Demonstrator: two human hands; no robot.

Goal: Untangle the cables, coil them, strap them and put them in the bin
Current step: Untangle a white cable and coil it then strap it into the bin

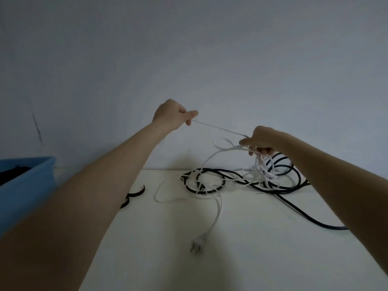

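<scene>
Our left hand point(174, 114) pinches a taut strand of the white cable point(218, 129) raised above the table point(241, 238), our right hand point(262, 141) grips its tangled loops over the black cable point(279, 185); draw slowly, feeding slack, toward the white plug point(198, 242).

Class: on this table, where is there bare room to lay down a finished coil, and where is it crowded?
Free: the near tabletop, between the white plug and the black cable. Crowded: the far side, where the white cable and black cable tangle. Black straps lie near the blue bin.
</scene>
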